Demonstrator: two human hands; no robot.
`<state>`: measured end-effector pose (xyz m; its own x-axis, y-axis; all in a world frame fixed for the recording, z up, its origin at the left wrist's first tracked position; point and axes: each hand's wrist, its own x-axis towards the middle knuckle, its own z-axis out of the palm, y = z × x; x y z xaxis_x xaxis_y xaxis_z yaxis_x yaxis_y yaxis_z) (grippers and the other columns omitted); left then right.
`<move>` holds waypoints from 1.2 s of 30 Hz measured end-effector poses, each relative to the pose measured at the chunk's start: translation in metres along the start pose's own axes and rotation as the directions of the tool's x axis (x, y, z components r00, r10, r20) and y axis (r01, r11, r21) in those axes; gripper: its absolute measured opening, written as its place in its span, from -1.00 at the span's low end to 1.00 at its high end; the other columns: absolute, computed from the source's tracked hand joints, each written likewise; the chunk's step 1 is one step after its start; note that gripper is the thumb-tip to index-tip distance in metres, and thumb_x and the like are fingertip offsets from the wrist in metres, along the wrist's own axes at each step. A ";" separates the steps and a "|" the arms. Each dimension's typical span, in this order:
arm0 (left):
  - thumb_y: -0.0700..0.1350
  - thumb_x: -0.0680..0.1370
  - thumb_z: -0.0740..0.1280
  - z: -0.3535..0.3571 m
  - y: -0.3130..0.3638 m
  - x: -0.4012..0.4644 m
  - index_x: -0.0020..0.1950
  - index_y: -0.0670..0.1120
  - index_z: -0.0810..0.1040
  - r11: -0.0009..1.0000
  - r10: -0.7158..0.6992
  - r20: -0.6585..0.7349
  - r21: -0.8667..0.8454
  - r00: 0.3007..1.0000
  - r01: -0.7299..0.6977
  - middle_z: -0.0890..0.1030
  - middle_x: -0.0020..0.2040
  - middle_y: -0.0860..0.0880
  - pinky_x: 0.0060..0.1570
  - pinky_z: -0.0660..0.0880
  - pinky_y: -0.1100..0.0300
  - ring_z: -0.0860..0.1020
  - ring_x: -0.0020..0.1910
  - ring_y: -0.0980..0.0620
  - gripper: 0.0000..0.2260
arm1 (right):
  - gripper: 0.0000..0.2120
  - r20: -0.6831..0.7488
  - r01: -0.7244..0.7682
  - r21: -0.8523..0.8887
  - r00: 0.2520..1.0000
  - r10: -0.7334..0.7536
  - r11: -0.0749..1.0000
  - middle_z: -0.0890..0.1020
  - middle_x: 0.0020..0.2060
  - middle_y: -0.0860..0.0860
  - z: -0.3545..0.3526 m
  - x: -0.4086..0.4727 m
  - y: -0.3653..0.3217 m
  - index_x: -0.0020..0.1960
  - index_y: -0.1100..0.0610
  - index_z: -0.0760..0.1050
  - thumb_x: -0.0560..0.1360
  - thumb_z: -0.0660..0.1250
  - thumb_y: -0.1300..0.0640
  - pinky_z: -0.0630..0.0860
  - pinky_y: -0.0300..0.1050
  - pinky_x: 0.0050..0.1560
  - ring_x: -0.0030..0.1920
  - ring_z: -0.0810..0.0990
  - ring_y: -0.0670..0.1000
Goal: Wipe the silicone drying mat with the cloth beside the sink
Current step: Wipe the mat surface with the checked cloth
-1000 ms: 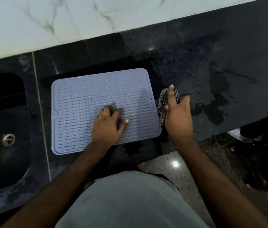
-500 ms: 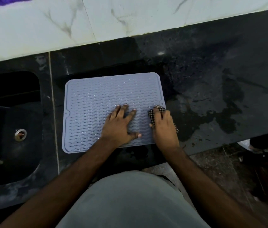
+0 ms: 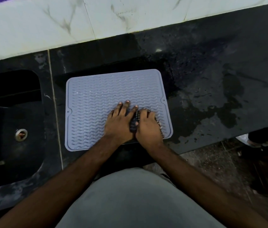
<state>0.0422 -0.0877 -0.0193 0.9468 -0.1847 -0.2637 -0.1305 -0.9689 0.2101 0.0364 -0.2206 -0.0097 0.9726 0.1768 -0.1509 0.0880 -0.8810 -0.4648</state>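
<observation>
The lilac silicone drying mat (image 3: 97, 102) with wavy ridges lies flat on the black counter, just right of the sink. My left hand (image 3: 119, 123) presses flat on the mat's near right part, fingers spread. Beside it, my right hand (image 3: 148, 127) is closed over a dark checked cloth (image 3: 134, 120) bunched on the mat. Most of the cloth is hidden under that hand; bits show between the two hands and at the hand's right edge.
A black sink (image 3: 10, 129) with a metal drain (image 3: 21, 134) sits at the left. Wet patches (image 3: 225, 111) mark the black counter (image 3: 195, 63) right of the mat. White marble tiles (image 3: 97, 18) back the counter. The counter's front edge runs just below the mat.
My right hand brought the cloth from the counter beside the mat's right edge onto the mat, moving left until it met my left hand. The left hand stayed pressed on the mat.
</observation>
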 end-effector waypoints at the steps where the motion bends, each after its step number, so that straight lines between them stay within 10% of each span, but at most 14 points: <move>1: 0.33 0.57 0.16 -0.001 -0.001 -0.001 0.65 0.15 -0.06 1.000 0.015 0.014 -0.008 1.000 -0.015 -0.10 0.67 -0.04 0.55 -0.02 -0.11 -0.08 0.64 -0.12 -0.26 | -0.57 -0.001 -0.013 0.026 1.000 0.013 1.000 0.47 0.12 0.25 0.000 0.000 -0.001 0.29 0.28 0.36 0.43 0.31 0.31 0.58 0.09 0.02 0.03 0.54 0.22; 8: 0.70 0.19 0.05 -0.010 -0.067 -0.040 0.65 0.13 -0.04 0.992 -0.128 -0.003 -0.013 0.992 0.128 -0.05 0.66 -0.07 0.56 -0.01 -0.17 -0.06 0.63 -0.15 0.15 | -0.55 -0.016 -0.098 0.045 0.995 0.098 0.994 0.48 0.16 0.21 0.000 0.006 0.007 0.35 0.23 0.31 0.51 0.29 0.14 0.59 0.14 -0.04 0.05 0.58 0.25; 16: 0.68 0.20 0.19 0.002 -0.080 -0.048 0.64 0.20 -0.09 0.981 -0.173 -0.021 -0.099 0.985 0.170 -0.14 0.67 0.05 0.58 -0.13 -0.16 -0.15 0.63 -0.06 0.15 | -0.56 -0.086 -0.116 -0.163 0.991 0.103 0.980 0.55 0.08 0.22 0.013 0.003 -0.031 0.28 0.29 0.40 0.46 0.33 0.14 0.56 -0.02 -0.27 -0.10 0.63 0.19; 36: 0.64 0.31 0.11 0.004 -0.119 -0.079 0.64 0.18 -0.16 0.994 -0.107 -0.015 -0.028 0.994 0.106 -0.18 0.66 0.05 0.56 -0.05 -0.21 -0.14 0.64 -0.07 0.05 | -0.59 0.102 -0.057 -0.053 0.993 0.063 0.997 0.50 0.18 0.25 0.024 0.010 -0.065 0.31 0.22 0.31 0.53 0.31 0.12 0.52 0.12 0.04 0.09 0.58 0.30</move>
<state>-0.0181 0.0417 -0.0272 0.9595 -0.0779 -0.2709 -0.0209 -0.9781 0.2071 0.0352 -0.1506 -0.0021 0.9493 0.1650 -0.2675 0.0434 -0.9119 -0.4082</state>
